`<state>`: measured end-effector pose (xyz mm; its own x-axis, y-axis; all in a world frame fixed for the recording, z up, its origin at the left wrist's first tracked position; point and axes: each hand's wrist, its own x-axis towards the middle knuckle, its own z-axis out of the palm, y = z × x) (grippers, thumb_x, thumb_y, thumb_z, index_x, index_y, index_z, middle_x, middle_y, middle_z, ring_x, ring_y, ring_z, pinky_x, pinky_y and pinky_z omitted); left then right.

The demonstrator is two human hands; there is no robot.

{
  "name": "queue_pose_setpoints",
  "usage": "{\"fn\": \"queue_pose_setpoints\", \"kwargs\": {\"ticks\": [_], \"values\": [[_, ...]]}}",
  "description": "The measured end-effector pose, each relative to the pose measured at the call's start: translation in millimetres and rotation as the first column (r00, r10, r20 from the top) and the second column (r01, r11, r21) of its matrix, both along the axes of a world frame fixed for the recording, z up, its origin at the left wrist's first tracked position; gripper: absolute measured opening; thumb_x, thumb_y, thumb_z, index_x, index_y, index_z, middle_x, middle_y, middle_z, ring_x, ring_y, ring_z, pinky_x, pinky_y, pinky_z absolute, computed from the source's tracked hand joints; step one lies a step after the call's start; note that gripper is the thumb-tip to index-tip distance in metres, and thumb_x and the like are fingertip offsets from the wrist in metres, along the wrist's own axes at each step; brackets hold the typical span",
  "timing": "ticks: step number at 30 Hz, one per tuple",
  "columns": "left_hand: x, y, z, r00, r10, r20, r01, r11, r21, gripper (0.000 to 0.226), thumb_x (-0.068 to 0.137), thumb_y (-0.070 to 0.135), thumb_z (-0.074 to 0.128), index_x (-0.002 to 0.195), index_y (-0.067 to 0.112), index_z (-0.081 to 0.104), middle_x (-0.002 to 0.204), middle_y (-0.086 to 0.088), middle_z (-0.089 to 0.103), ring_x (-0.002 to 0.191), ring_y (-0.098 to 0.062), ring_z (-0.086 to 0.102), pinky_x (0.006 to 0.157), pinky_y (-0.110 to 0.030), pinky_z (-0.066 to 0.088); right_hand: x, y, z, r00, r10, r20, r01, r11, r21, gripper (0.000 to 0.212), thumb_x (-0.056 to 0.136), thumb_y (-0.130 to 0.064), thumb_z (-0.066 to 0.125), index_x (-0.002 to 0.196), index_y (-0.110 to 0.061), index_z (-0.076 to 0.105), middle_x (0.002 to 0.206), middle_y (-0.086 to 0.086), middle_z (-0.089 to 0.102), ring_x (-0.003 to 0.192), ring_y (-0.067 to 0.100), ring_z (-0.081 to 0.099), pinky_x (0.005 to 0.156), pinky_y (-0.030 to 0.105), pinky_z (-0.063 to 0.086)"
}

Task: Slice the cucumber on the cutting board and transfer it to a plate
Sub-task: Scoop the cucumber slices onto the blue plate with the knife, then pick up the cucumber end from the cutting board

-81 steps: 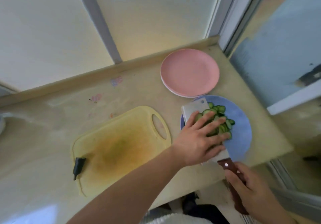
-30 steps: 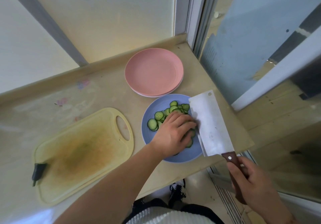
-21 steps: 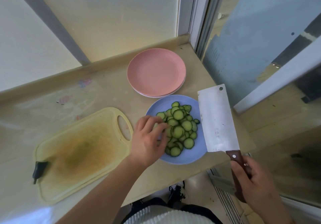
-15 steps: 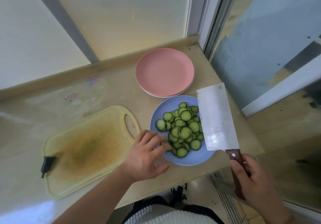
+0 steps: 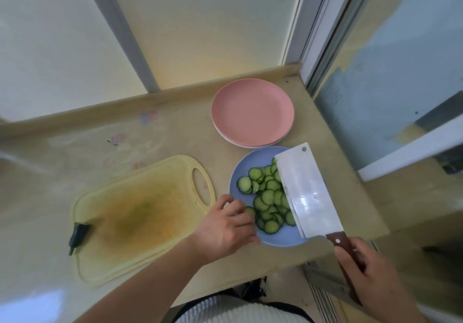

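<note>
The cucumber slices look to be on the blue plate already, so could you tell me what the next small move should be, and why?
Probably lift the cleaver clear and set it down on the cutting board. The cucumber slices lie piled on the blue plate, the board holds only a dark stem end, and the right hand holds the blade low over the plate while the left hand touches the plate's near edge.

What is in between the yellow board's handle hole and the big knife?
In the head view, the blue plate with its cucumber slices lies between them, and the left hand rests at the plate's near-left rim.
</note>
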<state>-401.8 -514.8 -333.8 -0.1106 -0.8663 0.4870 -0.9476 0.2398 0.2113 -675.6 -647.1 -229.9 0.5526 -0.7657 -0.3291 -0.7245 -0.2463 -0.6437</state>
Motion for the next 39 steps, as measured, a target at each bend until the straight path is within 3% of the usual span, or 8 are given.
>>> {"fn": "queue_pose_setpoints", "kwargs": {"ticks": [3,10,15,21,25,28,34,39], "values": [[8,4,0,1.000,-0.020,-0.025,0.020,0.999,0.028,0.025,0.100,0.044,0.064,0.088,0.024,0.073,0.091,0.008,0.063,0.090,-0.023,0.055,0.085,-0.039,0.044,-8,-4,-6,0.998,-0.055,-0.014,0.055,0.998,-0.021,0.022,0.088,-0.028,0.066,0.091,-0.048,0.057,0.055,-0.009,0.064,0.061,0.005,0.061,0.059,0.017,0.044],[-2,-1,7,0.988,-0.153,-0.027,0.155,0.981,0.119,0.018,0.096,0.039,0.064,0.092,0.023,0.071,0.096,0.006,0.063,0.092,-0.025,0.055,0.089,-0.039,0.043,15,3,-1,0.966,-0.218,0.135,0.197,0.968,0.158,0.014,0.098,-0.008,0.052,0.091,-0.012,0.063,0.058,0.010,0.067,0.043,0.016,0.058,0.044,0.017,0.044],[-4,7,15,0.996,-0.068,-0.050,0.073,0.992,0.106,0.016,0.099,0.029,0.060,0.089,0.023,0.070,0.096,0.006,0.063,0.091,-0.024,0.053,0.084,-0.037,0.042,45,11,-4,0.930,-0.314,0.189,0.274,0.938,0.211,0.015,0.098,-0.011,0.053,0.090,-0.011,0.065,0.061,0.022,0.058,0.042,0.018,0.045,0.038,0.020,0.036],[39,68,14,0.991,0.136,-0.003,-0.133,0.978,0.163,0.009,0.087,0.025,0.068,0.095,0.024,0.071,0.098,0.005,0.062,0.089,-0.024,0.054,0.082,-0.038,0.041,97,37,-4,0.989,-0.130,0.077,0.122,0.987,0.102,0.016,0.082,-0.019,0.077,0.070,-0.021,0.067,0.053,0.000,0.065,0.045,0.007,0.055,0.046,0.015,0.039],[70,130,9,0.952,0.307,0.008,-0.299,0.919,0.256,0.023,0.081,0.042,0.067,0.098,0.028,0.069,0.105,0.007,0.062,0.094,-0.022,0.055,0.084,-0.037,0.036,136,66,-12,0.991,-0.102,0.084,0.100,0.995,0.022,0.017,0.074,-0.025,0.083,0.082,-0.034,0.070,0.072,-0.018,0.071,0.074,-0.005,0.063,0.061,0.005,0.043],[82,165,4,0.956,0.288,0.054,-0.289,0.899,0.329,0.032,0.079,0.052,0.068,0.103,0.031,0.068,0.112,0.009,0.062,0.100,-0.021,0.054,0.088,-0.037,0.034,172,89,-21,0.990,-0.068,0.122,0.068,0.998,0.003,0.029,0.075,-0.020,0.082,0.099,-0.026,0.066,0.072,-0.016,0.068,0.071,-0.021,0.059,0.062,-0.002,0.042],[92,183,-6,0.939,0.309,0.151,-0.338,0.908,0.246,0.019,0.085,0.030,0.073,0.104,0.029,0.071,0.115,0.006,0.064,0.103,-0.025,0.054,0.091,-0.041,0.036,228,121,-45,0.997,0.047,0.067,-0.040,0.994,-0.106,0.028,0.081,-0.022,0.077,0.106,-0.018,0.065,0.080,-0.004,0.069,0.068,0.005,0.064,0.058,0.014,0.043],[118,197,-9,0.908,0.417,0.026,-0.412,0.884,0.220,0.018,0.093,0.034,0.057,0.102,0.026,0.070,0.113,0.005,0.065,0.101,-0.023,0.055,0.088,-0.040,0.047,250,131,-54,0.997,-0.011,0.074,0.024,0.984,-0.177,0.034,0.083,-0.019,0.076,0.113,-0.008,0.064,0.083,-0.001,0.063,0.076,0.019,0.059,0.070,0.028,0.041]]}}
